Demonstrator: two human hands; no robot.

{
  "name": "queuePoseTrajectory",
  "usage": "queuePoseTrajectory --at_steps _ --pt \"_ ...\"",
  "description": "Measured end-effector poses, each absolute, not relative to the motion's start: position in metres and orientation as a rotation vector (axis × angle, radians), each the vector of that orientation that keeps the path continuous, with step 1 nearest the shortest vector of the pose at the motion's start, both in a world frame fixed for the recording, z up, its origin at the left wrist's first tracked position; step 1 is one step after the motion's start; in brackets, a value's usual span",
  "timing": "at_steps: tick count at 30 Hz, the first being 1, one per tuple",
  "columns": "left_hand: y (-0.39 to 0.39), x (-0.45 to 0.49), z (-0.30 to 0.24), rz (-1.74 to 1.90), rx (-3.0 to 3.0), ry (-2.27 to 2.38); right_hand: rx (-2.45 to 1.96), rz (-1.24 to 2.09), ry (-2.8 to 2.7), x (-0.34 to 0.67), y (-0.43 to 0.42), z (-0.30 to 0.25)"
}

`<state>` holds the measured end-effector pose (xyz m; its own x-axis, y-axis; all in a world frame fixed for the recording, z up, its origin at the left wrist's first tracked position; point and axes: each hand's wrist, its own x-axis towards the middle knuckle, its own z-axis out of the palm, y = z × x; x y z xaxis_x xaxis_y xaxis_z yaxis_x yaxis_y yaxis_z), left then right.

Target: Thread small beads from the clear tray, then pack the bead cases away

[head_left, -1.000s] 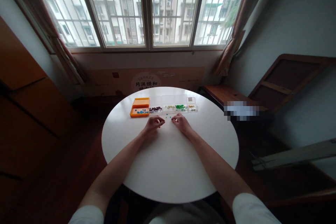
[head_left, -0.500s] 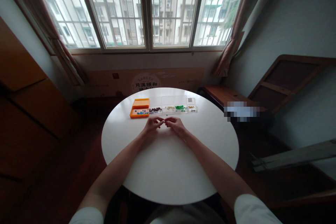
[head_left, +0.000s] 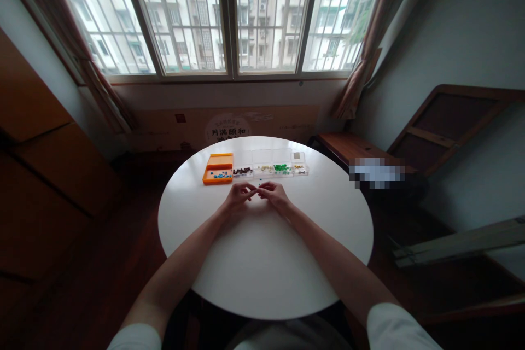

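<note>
My left hand (head_left: 241,193) and my right hand (head_left: 272,193) meet fingertip to fingertip above the white round table (head_left: 266,262). Both are closed in a pinch; whatever lies between the fingers is too small to make out. Just beyond them, a tiny dark bead-like piece (head_left: 260,179) shows. Behind my left hand stands an open orange box (head_left: 213,180) with blue pieces (head_left: 221,175) in it. To its right, clear boxes hold dark brown pieces (head_left: 243,171), pale cream pieces (head_left: 264,168), green pieces (head_left: 282,168) and small gold-coloured pieces (head_left: 298,167).
Past the table are a printed cardboard panel (head_left: 164,126) and a barred window (head_left: 266,22). On the right stand a wooden bench (head_left: 348,147) and a leaning wooden frame (head_left: 455,126). Wooden cabinets (head_left: 45,169) line the left side.
Almost nothing differs. Both hands stay together in the same place, with only a very slight shift of the fingers.
</note>
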<state>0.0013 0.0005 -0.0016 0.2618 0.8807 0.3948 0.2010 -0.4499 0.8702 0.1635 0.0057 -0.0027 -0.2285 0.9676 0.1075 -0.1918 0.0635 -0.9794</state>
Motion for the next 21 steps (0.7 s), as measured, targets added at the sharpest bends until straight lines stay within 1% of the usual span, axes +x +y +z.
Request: queuePoseTrajectory --at_steps 12,21 --pt "0.0039 -0.001 -0.0041 1.283 1.819 1.004 -0.881 1.483 -1.156 0.16 0.0002 -0.0022" --pt "0.002 -0.0006 -0.0011 1.302 1.821 0.971 -0.929 1.486 -1.112 0.1576 -0.0006 -0.0028"
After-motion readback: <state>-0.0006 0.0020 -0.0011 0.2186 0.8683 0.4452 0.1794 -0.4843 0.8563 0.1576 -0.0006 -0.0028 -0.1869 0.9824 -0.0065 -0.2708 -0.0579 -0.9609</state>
